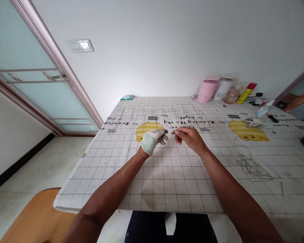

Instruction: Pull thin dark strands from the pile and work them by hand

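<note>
Over the middle of the checked tablecloth (pixel 152 168), my left hand (pixel 155 137) wears a pale glove, its fingers curled together in a pinch. My right hand (pixel 188 137) is bare, thumb and forefinger pressed together, a short gap to the right of the glove. Whatever either pinch holds is too thin or small to make out. Beyond the hands, thin dark wires (pixel 167 112) lie spread over the cloth. A tangled heap of similar wires (pixel 253 167) lies to the right of my right forearm.
Along the wall at the back right stand a pink container (pixel 207 90), a white one (pixel 223 89) and a yellow-red box (pixel 247 93). A clear bottle (pixel 264 108) and a crumpled glove (pixel 258 122) lie at the right. A small green-white packet (pixel 127 97) sits at the back left corner.
</note>
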Demonstrator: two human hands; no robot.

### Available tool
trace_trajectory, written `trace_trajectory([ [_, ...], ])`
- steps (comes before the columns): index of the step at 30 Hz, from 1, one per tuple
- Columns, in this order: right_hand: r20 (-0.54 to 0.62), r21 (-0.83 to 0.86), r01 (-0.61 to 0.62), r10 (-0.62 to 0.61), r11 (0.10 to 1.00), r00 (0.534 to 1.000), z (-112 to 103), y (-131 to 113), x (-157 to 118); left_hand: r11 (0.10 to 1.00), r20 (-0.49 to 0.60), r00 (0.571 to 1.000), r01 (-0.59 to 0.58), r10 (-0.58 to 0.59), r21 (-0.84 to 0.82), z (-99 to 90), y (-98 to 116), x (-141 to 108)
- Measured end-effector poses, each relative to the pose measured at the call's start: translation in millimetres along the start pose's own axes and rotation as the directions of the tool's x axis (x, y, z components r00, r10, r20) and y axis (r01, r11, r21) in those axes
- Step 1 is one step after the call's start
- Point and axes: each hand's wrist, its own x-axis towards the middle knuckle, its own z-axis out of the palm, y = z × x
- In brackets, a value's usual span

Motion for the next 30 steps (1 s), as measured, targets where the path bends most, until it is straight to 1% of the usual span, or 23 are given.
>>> trace_trajectory([
  [2,-0.017,0.154,0.009,-0.006,0.988,1.0,3,10,2,0.997,0.002,1.0,0.005,-0.005,-0.077,-4.3,-7,2],
  [5,-0.037,0.362,-0.023,0.039,0.932,0.999,7,20,2,0.988,0.012,1.0,0.003,-0.001,-0.157,-5.9,-14,3],
  [7,-0.036,0.433,-0.03,0.051,0.901,0.998,9,22,-1,0.986,0.02,1.0,0.008,-0.005,-0.167,-5.5,-16,3],
  [9,-0.038,0.453,-0.027,0.05,0.891,0.998,10,23,-4,0.986,0.036,0.999,0.013,-0.008,-0.166,-5.2,-16,3],
  [16,-0.064,0.383,-0.033,0.062,0.923,0.996,10,28,-12,0.977,0.11,0.994,0.01,0.014,-0.212,-13.1,-8,5],
  [21,-0.057,0.259,-0.031,0.047,0.965,0.997,9,24,-13,0.974,0.153,0.988,0.041,-0.007,-0.223,-18.3,-6,8],
  [23,-0.041,0.19,-0.029,0.038,0.981,0.998,8,21,-14,0.976,0.187,0.982,0.069,-0.029,-0.208,-17.0,-6,7],
  [26,0.015,0.11,-0.037,0.036,0.993,0.999,8,16,-16,0.976,0.228,0.972,0.101,-0.056,-0.194,-12.3,-7,5],
  [28,0.05,0.065,-0.048,0.045,0.997,0.998,9,12,-17,0.973,0.245,0.968,0.101,-0.048,-0.208,-9.7,-6,2],
  [30,0.075,-0.017,-0.047,0.048,0.999,0.996,10,10,-19,0.972,0.275,0.961,0.1,-0.038,-0.214,-8.8,-6,1],
])
